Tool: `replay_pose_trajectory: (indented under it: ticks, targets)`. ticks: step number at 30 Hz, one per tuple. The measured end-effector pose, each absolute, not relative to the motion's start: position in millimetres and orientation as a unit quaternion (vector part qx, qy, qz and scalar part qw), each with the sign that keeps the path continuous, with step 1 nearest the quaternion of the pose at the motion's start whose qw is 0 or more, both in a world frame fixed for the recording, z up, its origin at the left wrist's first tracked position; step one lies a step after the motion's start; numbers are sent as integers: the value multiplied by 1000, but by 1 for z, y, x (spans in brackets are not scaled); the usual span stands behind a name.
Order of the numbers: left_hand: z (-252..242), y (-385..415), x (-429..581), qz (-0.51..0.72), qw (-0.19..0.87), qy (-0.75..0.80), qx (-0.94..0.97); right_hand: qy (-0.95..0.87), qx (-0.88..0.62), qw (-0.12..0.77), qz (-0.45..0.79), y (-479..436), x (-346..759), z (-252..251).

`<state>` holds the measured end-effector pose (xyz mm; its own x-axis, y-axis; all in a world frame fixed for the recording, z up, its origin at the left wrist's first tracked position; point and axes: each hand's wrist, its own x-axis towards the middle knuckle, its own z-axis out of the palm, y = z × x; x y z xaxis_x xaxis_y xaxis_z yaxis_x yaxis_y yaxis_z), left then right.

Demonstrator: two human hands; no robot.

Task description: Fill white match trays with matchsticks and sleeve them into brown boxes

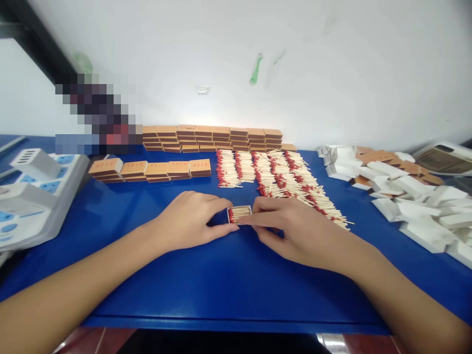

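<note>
A small white matchbox tray (240, 214), filled with red-tipped matches, rests at the middle of the blue table. My left hand (195, 216) pinches its left end between thumb and fingers. At the tray's right end, my right hand (285, 223) is closed round it, one finger reaching over the matches inside. Just beyond my hands lie rows of loose matches (239, 167) with red heads, spreading toward the right. Part of the tray is hidden by my fingers.
Stacked orange matchboxes (212, 132) line the wall, with a shorter row of matchboxes (147, 169) at left. White empty trays (427, 211) and orange sleeves (383, 157) are heaped right. A white power strip (47, 191) stands left on the blue table (228, 295).
</note>
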<state>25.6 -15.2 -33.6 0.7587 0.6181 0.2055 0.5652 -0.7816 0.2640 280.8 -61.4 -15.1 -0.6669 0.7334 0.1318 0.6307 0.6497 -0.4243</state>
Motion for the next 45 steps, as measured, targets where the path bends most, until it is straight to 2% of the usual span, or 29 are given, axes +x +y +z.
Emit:
replay_pose_trajectory:
  ticks: [9,17,22,27,30,33,36,40,45]
  targets:
    - [-35,-15,24,137,102,328,929,-886,-391,152,198,-59,282,-11]
    - [-37,-15,21,165,120,318,926,-878,-410,185,163,-53,285,-10]
    - [-42,-13,20,268,75,313,908,-862,-445,214,115,-44,296,-12]
    - [-43,-11,18,194,85,324,922,-840,-473,249,89,-34,311,-5]
    - [-42,-10,17,193,91,341,915,-790,-539,280,78,-17,337,8]
    - [-41,-9,17,170,95,352,916,-671,-673,309,37,11,385,24]
    - [-41,-8,17,167,103,357,913,-514,-813,273,-25,35,438,33]
    - [-40,-7,17,173,105,357,912,-480,-841,249,-22,43,476,27]
    - [-41,-6,16,170,109,361,910,-528,-813,247,18,52,451,13]
